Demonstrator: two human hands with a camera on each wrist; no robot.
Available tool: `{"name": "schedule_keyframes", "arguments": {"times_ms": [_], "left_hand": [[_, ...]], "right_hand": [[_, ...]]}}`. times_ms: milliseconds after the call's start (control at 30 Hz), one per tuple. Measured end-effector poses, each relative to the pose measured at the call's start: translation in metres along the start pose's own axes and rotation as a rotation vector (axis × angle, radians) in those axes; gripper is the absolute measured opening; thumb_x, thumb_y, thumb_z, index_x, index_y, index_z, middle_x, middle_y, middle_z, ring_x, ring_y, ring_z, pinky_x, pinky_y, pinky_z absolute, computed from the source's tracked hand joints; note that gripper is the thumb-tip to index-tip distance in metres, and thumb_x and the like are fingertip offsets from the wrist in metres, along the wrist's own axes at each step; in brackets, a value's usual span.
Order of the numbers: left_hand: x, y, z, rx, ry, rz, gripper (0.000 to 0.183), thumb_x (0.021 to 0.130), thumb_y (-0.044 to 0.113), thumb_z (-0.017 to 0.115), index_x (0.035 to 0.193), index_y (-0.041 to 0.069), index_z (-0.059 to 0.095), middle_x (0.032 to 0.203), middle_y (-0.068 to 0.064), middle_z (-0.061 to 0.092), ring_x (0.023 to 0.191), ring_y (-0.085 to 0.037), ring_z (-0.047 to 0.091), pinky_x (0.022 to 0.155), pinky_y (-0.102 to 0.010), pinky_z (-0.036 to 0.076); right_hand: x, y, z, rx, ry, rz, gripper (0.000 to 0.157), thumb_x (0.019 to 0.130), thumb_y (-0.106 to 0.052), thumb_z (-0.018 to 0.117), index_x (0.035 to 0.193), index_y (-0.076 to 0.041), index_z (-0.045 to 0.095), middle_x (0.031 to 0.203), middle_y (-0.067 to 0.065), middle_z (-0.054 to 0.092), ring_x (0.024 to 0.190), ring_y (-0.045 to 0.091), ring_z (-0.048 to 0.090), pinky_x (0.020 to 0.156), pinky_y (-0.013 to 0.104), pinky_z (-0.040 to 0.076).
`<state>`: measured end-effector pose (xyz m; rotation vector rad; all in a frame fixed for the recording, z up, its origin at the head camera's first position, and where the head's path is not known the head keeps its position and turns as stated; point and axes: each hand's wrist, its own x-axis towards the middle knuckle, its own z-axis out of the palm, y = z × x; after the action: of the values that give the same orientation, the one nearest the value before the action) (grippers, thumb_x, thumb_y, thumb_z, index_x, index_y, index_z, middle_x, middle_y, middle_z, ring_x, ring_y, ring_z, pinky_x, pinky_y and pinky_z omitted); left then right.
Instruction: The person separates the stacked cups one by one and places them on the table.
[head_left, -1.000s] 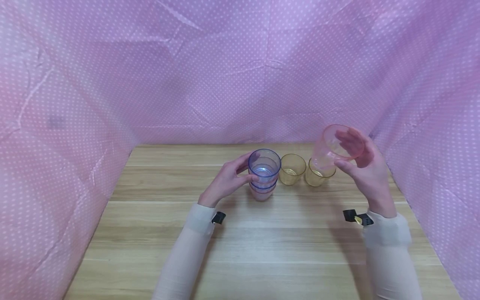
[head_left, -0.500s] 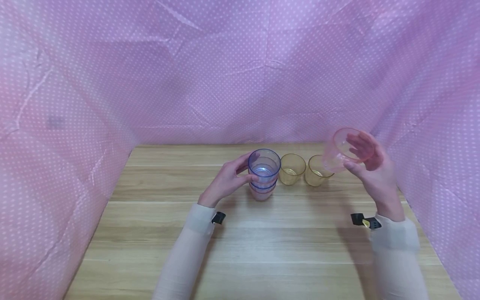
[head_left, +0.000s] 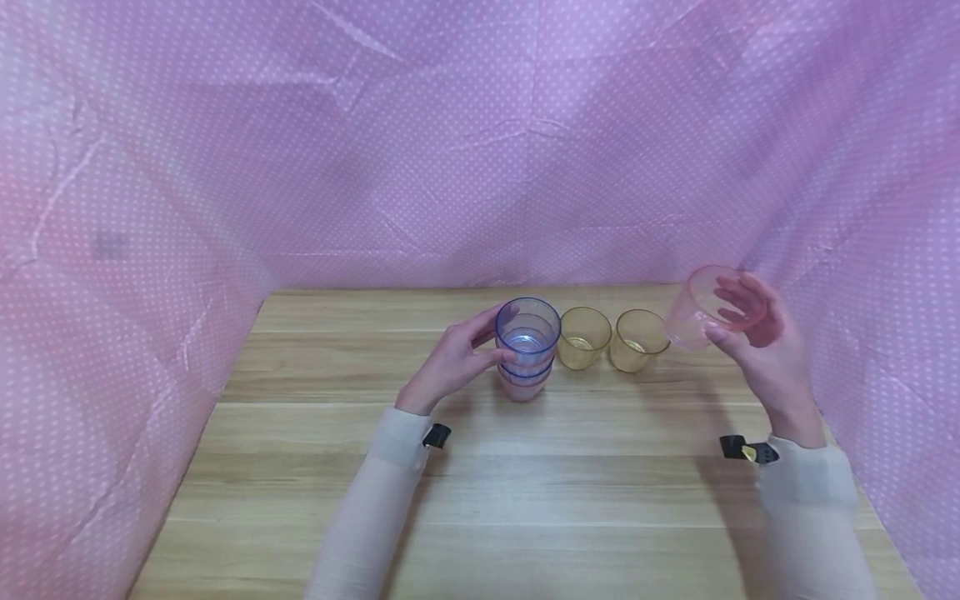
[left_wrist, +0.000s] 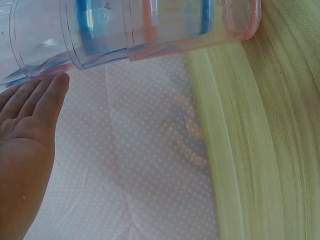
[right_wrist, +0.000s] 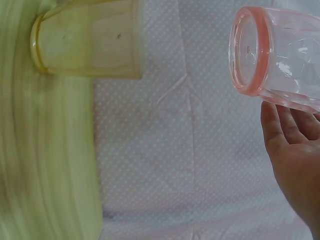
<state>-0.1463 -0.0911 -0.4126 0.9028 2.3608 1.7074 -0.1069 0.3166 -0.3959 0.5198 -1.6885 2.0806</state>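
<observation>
A stack of nested clear plastic cups (head_left: 525, 371) with blue and pink rims stands upright on the table, a blue-rimmed one on top. My left hand (head_left: 453, 358) holds the stack near its top, thumb on the near side and fingers behind; the left wrist view shows the fingertips against the cup wall (left_wrist: 100, 40). Up at the right, my right hand (head_left: 776, 358) holds a clear pink cup (head_left: 690, 312) above the table, tilted, its mouth towards the palm side. In the right wrist view the pink cup's thick base ring (right_wrist: 261, 50) is plain.
Two yellow cups (head_left: 585, 342) (head_left: 632, 357) stand upright in a row just right of the stack, with the held pink cup beyond them. The wooden table (head_left: 525, 500) ends at a pink polka-dot cloth (head_left: 450, 167) at the back and both sides.
My right hand has carried the pink cup rightward and slightly down, away from over the right yellow cup. The left hand and the stack stay where they were.
</observation>
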Motion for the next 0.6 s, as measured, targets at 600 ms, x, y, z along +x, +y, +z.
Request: {"name": "schedule_keyframes", "arguments": {"times_ms": [600], "left_hand": [[-0.002,0.0,0.0,0.002,0.001,-0.002,0.073,0.09,0.012,0.079,0.154,0.003,0.047,0.151,-0.012,0.055,0.135,-0.027,0.057,0.114,-0.026,0.045]], "right_hand": [[-0.01,0.015,-0.029,-0.079,0.099,0.14,0.073,0.079,0.033,0.063,0.144,0.005,0.048,0.136,0.016,0.063,0.123,0.022,0.06,0.099,0.022,0.054]]}}
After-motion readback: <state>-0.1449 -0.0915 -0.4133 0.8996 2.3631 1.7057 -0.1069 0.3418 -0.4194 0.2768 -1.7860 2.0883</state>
